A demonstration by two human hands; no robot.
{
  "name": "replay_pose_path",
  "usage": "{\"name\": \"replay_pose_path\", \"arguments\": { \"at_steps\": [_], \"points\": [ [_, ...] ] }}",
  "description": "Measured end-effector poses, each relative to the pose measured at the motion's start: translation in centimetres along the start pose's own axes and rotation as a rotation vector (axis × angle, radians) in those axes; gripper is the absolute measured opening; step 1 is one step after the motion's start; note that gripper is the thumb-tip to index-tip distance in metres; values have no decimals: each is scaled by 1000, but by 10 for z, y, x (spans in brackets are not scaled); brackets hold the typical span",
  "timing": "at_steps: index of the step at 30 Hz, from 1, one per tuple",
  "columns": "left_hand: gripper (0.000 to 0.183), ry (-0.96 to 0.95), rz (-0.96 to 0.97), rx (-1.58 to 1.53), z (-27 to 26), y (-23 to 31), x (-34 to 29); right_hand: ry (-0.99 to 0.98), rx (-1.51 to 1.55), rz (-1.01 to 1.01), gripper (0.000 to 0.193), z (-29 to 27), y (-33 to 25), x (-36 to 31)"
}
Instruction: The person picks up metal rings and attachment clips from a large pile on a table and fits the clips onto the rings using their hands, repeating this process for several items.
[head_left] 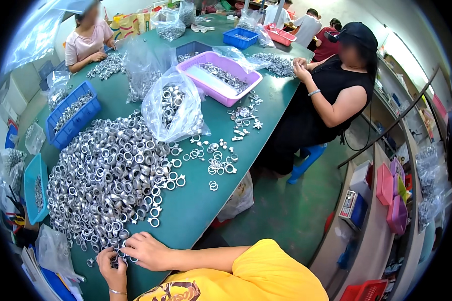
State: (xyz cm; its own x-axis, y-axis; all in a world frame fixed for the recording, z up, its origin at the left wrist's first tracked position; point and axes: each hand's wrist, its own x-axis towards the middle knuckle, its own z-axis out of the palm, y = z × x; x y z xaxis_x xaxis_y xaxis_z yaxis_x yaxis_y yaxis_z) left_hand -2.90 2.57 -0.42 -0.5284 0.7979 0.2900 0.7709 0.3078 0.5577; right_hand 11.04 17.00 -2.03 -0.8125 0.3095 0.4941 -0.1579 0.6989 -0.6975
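Note:
A large heap of silver-grey metal rings (110,170) covers the near left of the green table. At the heap's near edge, my left hand (112,270) has its fingers and thumb curled round a few small rings. Close beside it on the right, my right hand (146,251) reaches in with bent fingers. Its fingertips are closed at rings next to my left hand; what exactly they pinch is partly hidden. A few loose rings lie around both hands, among them a single ring (90,262) to the left.
Beyond the heap stand a clear bag of rings (173,108), a purple tray (221,75) and a blue bin (73,115). A teal tray (35,188) is at the left edge. Sorted small parts (243,118) lie near the right edge. Co-workers sit left and right.

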Motion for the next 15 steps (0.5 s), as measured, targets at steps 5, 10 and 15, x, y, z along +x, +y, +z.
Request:
{"name": "replay_pose_path", "arguments": {
  "at_steps": [5, 10, 15],
  "points": [
    [44, -71, 10, 126, 2, 17, -5, 33, 18, -2, 57, 0, 1, 0],
    [50, -149, -10, 146, -1, 19, -6, 33, 16, -5, 59, 1, 1, -1],
    [43, -115, -13, 102, 3, 11, -5, -12, 2, 45, 58, 0, 1, -2]
  ]
}}
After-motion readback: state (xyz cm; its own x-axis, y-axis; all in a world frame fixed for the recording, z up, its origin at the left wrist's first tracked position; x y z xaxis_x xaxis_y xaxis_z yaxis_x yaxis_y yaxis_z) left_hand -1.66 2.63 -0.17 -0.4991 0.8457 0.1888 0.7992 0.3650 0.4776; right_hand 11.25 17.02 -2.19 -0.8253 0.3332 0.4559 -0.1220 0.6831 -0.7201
